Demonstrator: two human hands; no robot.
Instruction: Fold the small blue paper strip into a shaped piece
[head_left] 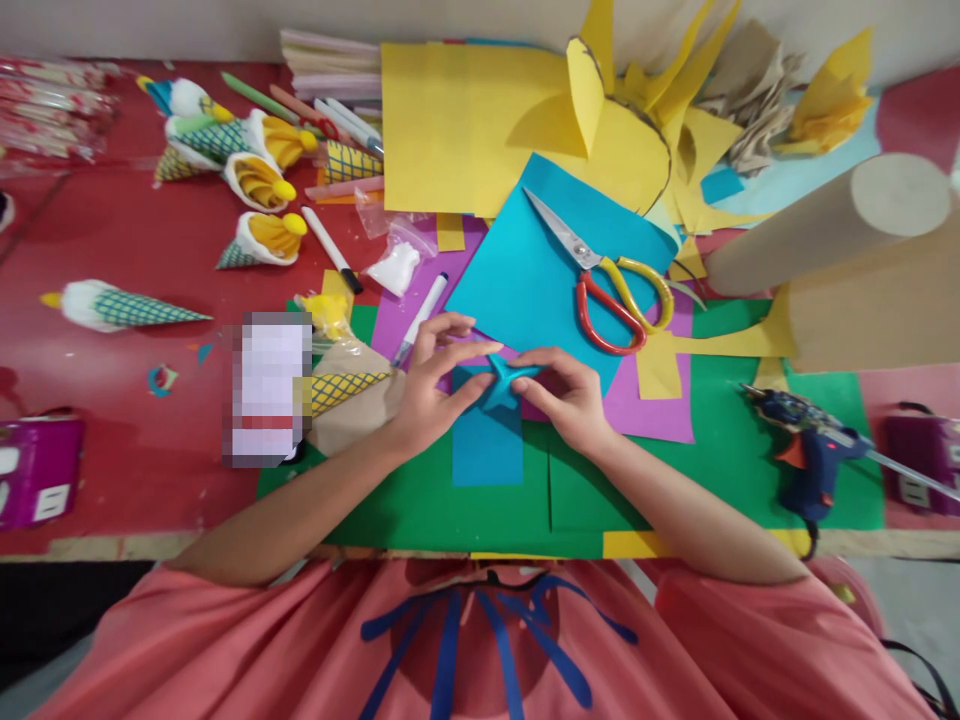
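Note:
Between my two hands is a small folded piece of blue paper (499, 386), pinched into pointed flaps. My left hand (442, 385) grips its left side between thumb and fingers. On the other side, the thumb and forefinger of my right hand (566, 393) close on a flap. Beneath them lies a blue paper square (487, 450) on green sheets (600, 490). Just beyond my hands, open scissors (592, 265) with one red and one yellow handle rest on a larger blue sheet (495, 250). A marker (421, 318) lies beside my left fingers.
A glue gun (810, 450) lies at right, near a cardboard tube (825, 225). Yellow paper (465, 130) and scraps cover the back. Several paper cones (135, 305) stand left, beyond a blurred phone (270, 385). A white-filled bag (395, 268) lies behind the marker.

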